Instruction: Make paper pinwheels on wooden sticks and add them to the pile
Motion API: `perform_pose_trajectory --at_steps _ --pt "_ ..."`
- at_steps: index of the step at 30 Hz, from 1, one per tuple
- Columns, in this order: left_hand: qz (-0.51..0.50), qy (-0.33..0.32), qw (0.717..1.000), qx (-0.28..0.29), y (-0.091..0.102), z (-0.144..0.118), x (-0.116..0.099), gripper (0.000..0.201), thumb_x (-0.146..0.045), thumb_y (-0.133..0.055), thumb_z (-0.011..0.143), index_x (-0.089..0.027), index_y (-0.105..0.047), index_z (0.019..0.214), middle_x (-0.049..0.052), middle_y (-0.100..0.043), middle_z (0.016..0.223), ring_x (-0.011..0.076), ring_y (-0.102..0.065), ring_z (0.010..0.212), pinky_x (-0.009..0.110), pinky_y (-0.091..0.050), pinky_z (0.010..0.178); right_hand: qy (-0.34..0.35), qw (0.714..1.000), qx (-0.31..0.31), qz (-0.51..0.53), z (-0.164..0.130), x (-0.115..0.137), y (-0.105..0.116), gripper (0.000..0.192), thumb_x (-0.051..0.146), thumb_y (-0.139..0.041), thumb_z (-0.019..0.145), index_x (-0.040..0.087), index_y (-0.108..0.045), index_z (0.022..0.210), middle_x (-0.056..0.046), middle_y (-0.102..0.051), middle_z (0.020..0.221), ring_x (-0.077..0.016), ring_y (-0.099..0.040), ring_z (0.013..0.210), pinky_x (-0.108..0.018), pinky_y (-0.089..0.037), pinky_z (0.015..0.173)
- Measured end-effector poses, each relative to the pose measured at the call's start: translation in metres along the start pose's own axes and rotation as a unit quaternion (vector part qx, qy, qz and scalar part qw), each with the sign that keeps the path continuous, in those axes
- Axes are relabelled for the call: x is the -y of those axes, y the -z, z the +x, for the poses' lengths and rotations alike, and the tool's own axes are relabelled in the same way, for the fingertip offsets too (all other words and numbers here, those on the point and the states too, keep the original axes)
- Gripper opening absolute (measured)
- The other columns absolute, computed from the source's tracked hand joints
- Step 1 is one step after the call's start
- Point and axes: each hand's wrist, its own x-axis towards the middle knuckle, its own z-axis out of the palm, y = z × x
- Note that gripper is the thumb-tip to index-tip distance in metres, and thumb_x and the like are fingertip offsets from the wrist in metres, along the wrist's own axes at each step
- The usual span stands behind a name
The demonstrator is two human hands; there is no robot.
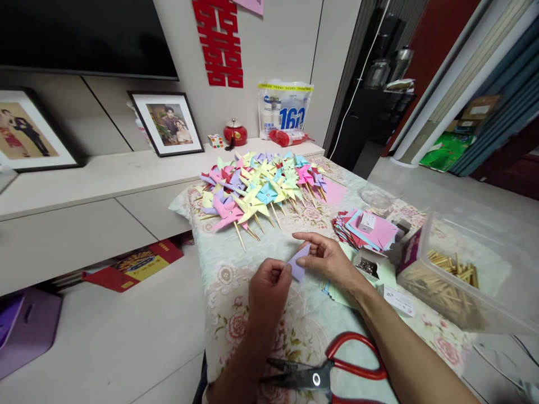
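Two hands, the left hand (267, 289) and the right hand (326, 259), share one lilac paper square (300, 264). One pair of red-handled scissors (324, 373) lies close by. There are two framed photographs (167, 123), one clear box of wooden sticks (458, 280), and a pile of paper pinwheels (261, 188) too dense to count.

The scissors (324, 373) run off the lower edge with one blade behind the left forearm, the purple bin (25, 331) and a framed photo (29, 132) are cut at the left edge, and the small box (368, 268) holds contents too small to tell.
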Motion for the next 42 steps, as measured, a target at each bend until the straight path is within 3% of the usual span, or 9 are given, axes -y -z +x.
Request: perform_pose_trajectory --at_steps 6,9,13,17,21,29,33,37,42 --pt "-0.082 0.024 0.995 0.041 -0.001 0.003 0.000 0.017 -0.032 -0.072 0.074 -0.018 -0.063 0.078 -0.001 -0.066 0.065 0.0123 -0.057 0.059 0.023 -0.042 0.059 0.023 0.999 -0.034 0.026 0.003 -0.003 -0.001 0.054 0.021 -0.085 0.061 0.022 -0.069 0.113 0.005 -0.063 0.077 -0.0099 -0.058 0.065 -0.025 -0.044 0.063" --pt "-0.072 0.029 0.995 0.070 -0.001 0.003 0.002 0.020 -0.034 -0.072 0.074 -0.018 -0.059 0.071 -0.004 -0.059 0.058 0.0102 -0.049 0.054 0.022 -0.036 0.055 0.032 0.998 -0.041 0.040 0.004 -0.005 -0.001 0.054 0.022 -0.085 0.061 0.022 -0.069 0.113 0.004 -0.063 0.078 -0.0103 -0.059 0.066 -0.025 -0.045 0.064" --pt "-0.045 0.019 0.998 0.048 0.000 0.002 0.002 0.022 -0.034 -0.071 0.076 -0.019 -0.056 0.067 -0.007 -0.052 0.054 0.0087 -0.041 0.050 0.022 -0.030 0.052 0.034 0.998 -0.028 0.044 0.004 -0.005 0.000 0.054 0.020 -0.085 0.062 0.021 -0.069 0.114 0.003 -0.064 0.082 -0.0104 -0.060 0.068 -0.025 -0.046 0.065" --pt "-0.072 0.023 0.997 0.017 -0.002 0.003 0.000 0.019 -0.031 -0.072 0.073 -0.018 -0.058 0.070 -0.006 -0.057 0.056 0.0086 -0.045 0.051 0.021 -0.033 0.053 0.037 0.998 -0.040 0.041 0.004 -0.007 -0.001 0.055 0.020 -0.084 0.062 0.021 -0.068 0.115 0.004 -0.063 0.081 -0.0104 -0.059 0.067 -0.025 -0.045 0.064" --pt "-0.119 0.065 0.990 0.034 -0.005 0.004 -0.002 0.021 -0.029 -0.078 0.067 -0.016 -0.065 0.077 -0.003 -0.064 0.063 0.0096 -0.052 0.057 0.022 -0.040 0.059 0.056 0.994 -0.075 0.060 0.005 -0.009 -0.002 0.058 0.023 -0.086 0.061 0.023 -0.067 0.116 0.003 -0.063 0.083 -0.0109 -0.058 0.067 -0.026 -0.044 0.064" --pt "-0.301 0.199 0.933 0.017 -0.018 0.011 -0.023 0.031 -0.028 -0.086 0.060 -0.015 -0.069 0.082 0.002 -0.068 0.077 0.0113 -0.060 0.070 0.021 -0.045 0.063 0.095 0.987 -0.104 0.076 0.004 -0.009 -0.003 0.056 0.025 -0.087 0.063 0.023 -0.067 0.116 0.002 -0.064 0.081 -0.0129 -0.060 0.072 -0.027 -0.046 0.069" --pt "-0.386 0.197 0.901 0.008 -0.040 0.014 -0.029 0.026 -0.018 -0.081 0.065 -0.019 -0.070 0.088 0.001 -0.067 0.084 0.0091 -0.057 0.068 0.020 -0.045 0.062 0.113 0.980 -0.139 0.082 0.005 -0.009 -0.003 0.057 0.028 -0.086 0.064 0.022 -0.066 0.118 0.001 -0.065 0.084 -0.0143 -0.062 0.074 -0.029 -0.049 0.072" --pt "-0.437 0.200 0.877 -0.022 -0.062 0.016 -0.025 0.013 -0.013 -0.076 0.068 -0.019 -0.069 0.077 0.000 -0.066 0.078 0.0099 -0.058 0.067 0.021 -0.046 0.064 0.114 0.973 -0.186 0.080 0.005 -0.008 -0.003 0.057 0.029 -0.086 0.064 0.022 -0.066 0.117 0.000 -0.064 0.087 -0.0140 -0.060 0.071 -0.029 -0.050 0.067" --pt "-0.436 0.164 0.885 0.009 -0.063 0.022 -0.018 0.009 -0.021 -0.076 0.069 -0.018 -0.068 0.074 0.002 -0.067 0.078 0.0114 -0.059 0.068 0.023 -0.047 0.065 0.103 0.978 -0.163 0.081 0.006 -0.006 0.000 0.058 0.031 -0.086 0.064 0.022 -0.064 0.118 0.000 -0.063 0.089 -0.0145 -0.061 0.071 -0.029 -0.050 0.064"
